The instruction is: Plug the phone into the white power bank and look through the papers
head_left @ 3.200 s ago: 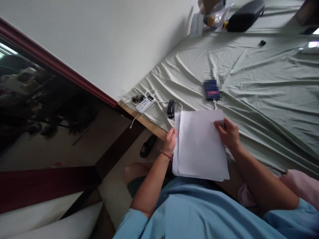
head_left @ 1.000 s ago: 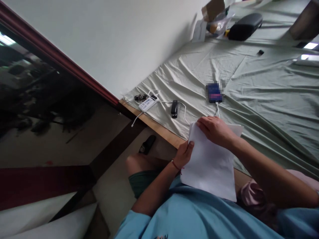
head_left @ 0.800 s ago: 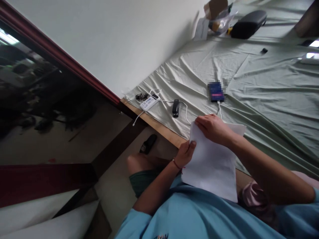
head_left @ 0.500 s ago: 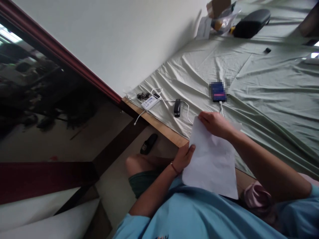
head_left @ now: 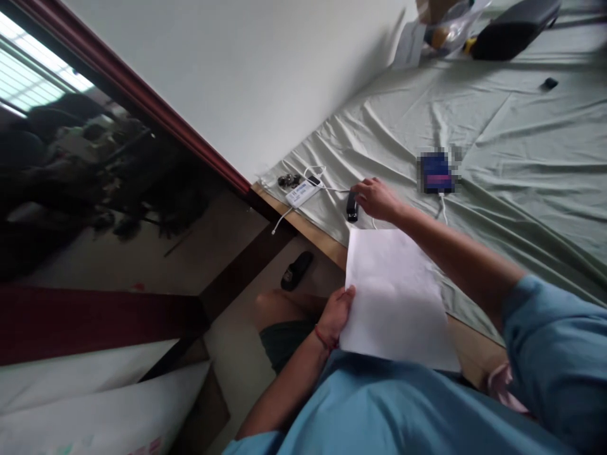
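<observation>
My left hand [head_left: 337, 311] grips the left edge of a stack of white paper sheets [head_left: 396, 300], which rests over my lap and the wooden bed edge [head_left: 327, 246]. My right hand [head_left: 376, 198] is stretched out over the pale green bedsheet [head_left: 512, 164], its fingertips touching a black stapler [head_left: 351, 207] that lies flat on the sheet. The fingers are apart and are not closed around the stapler.
Near the bed corner lie a white power bank [head_left: 303, 191] with a cable and some small dark objects [head_left: 288, 181]. A phone [head_left: 436, 172] charges on the sheet. Far off are a black case [head_left: 515, 28] and a plastic bag [head_left: 446, 25]. A slipper [head_left: 296, 270] lies on the floor.
My right hand let go of the paper's top corner and reached forward-left to the stapler. The paper stack now lies flat, held by my left hand alone.
</observation>
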The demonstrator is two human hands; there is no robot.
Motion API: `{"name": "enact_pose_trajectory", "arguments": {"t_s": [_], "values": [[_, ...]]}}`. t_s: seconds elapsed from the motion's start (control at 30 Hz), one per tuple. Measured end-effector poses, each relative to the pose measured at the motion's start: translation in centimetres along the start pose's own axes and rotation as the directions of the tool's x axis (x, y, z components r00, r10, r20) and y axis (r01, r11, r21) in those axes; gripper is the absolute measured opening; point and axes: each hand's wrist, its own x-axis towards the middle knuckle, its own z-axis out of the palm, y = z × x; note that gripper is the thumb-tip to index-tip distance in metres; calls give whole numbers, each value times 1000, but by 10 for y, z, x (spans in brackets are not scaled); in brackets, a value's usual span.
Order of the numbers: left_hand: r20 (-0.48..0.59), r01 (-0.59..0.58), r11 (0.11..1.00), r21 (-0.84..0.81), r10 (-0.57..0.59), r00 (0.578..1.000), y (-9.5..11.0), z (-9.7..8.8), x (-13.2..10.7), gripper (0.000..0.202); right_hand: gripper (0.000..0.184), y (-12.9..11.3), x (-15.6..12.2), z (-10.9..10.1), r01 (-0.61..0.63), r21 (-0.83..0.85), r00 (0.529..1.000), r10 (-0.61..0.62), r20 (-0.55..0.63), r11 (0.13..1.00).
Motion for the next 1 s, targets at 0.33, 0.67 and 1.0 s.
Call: {"name": "enact_pose_trajectory", "arguments": {"t_s": [0.33, 0.67, 1.0], "values": [[-54, 92, 993, -77, -96, 994, 12, -12, 1, 55, 47, 24, 34, 49, 185, 39, 952, -189, 242, 982], [-39, 84, 989, -123, -90, 995, 8, -10, 0, 47, 45, 17, 4, 39, 237, 66, 936, -246, 251, 969], [0, 111, 979, -168, -112, 994, 6, -1, 4, 44, 47, 12, -2, 34, 222, 42, 938, -225, 265, 974]]}}
